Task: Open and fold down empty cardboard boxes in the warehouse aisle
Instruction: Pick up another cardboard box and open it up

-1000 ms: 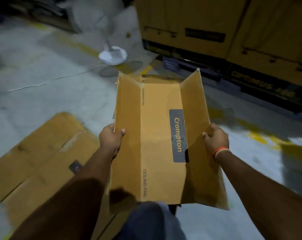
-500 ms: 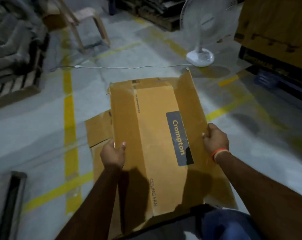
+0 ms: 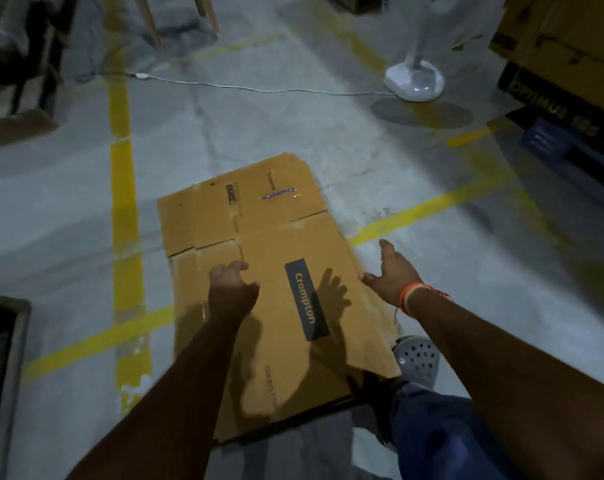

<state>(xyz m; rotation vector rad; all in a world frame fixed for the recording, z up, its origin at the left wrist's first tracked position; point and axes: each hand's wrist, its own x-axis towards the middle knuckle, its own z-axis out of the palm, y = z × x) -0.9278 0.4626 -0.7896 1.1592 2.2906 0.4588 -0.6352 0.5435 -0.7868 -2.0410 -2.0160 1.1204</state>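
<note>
The grey concrete floor with yellow painted lines (image 3: 328, 133) carries the flattened brown cardboard box with the dark label (image 3: 269, 282), which lies flat in front of you, its near edge beside your grey perforated shoe (image 3: 417, 358). Such a sheet is light and rather stiff, but it bends at the creases — take it by the two long edges. Your left hand (image 3: 232, 291) hangs over it with fingers loosely curled, holding nothing; your right hand (image 3: 394, 275) is spread at the right edge, also empty.

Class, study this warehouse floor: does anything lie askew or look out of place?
Yes. The flattened brown cardboard box lies crooked across the yellow floor line, and a white cable from the white fan base trails loose over the aisle.
</note>
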